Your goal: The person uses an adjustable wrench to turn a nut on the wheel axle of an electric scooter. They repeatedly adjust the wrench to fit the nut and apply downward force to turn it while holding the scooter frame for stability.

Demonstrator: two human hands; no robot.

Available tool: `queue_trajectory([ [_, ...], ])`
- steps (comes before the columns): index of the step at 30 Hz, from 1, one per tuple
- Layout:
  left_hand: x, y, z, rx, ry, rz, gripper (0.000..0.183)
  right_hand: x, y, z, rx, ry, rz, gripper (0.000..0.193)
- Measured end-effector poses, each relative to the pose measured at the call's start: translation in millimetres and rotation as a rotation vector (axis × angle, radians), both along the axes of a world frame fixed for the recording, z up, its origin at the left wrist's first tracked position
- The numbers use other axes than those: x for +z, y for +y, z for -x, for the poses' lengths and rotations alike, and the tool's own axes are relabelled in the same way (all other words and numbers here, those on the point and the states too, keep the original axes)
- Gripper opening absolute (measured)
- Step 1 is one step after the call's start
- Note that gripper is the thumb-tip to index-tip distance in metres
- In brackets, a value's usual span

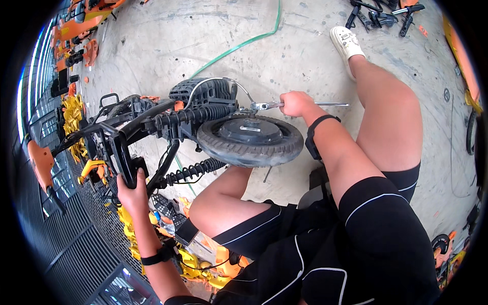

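A black bike frame lies on its side across the left and middle, its wheel with a black hub motor toward me. My right hand is closed around a long metal wrench. The wrench's head meets the axle at the hub's upper side, where a grey cable also runs in. On the left, my left hand grips a black bar of the frame, its fingers partly hidden behind it. Two black coil-spring shock absorbers flank the wheel.
A green strap or hose crosses the concrete floor beyond the bike. Black metal parts lie at the far right. Orange and yellow parts are piled along the left, with more below. My legs stand either side of the wheel.
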State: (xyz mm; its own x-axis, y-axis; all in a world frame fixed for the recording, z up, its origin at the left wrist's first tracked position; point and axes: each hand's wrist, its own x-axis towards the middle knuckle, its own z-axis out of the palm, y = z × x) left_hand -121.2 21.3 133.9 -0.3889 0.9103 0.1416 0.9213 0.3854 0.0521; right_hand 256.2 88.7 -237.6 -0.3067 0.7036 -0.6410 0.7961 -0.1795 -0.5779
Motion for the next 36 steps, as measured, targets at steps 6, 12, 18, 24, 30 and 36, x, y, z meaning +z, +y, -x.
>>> queue_trajectory([
  [6, -1, -7, 9, 0.025, 0.024, 0.000, 0.060, -37, 4, 16, 0.112, 0.018, 0.004, 0.021],
  [12, -2, -1, 0, 0.017, -0.001, 0.043, 0.042, -80, 11, 24, 0.157, 0.134, -0.127, 0.016],
  [18, -1, -4, 4, 0.030, 0.020, 0.042, 0.038, -77, 12, 24, 0.155, 0.153, 0.000, 0.018],
  [24, -1, 1, 1, 0.037, 0.071, 0.068, 0.048, -76, 14, 17, 0.152, 0.089, 0.026, 0.034],
  [30, 3, -3, 7, -0.002, 0.015, 0.035, 0.058, -73, -10, -43, 0.162, -0.150, -0.016, 0.030],
  [36, 3, -2, -2, -0.061, 0.091, 0.032, 0.060, -17, -11, -58, 0.263, -0.074, -0.084, 0.032],
])
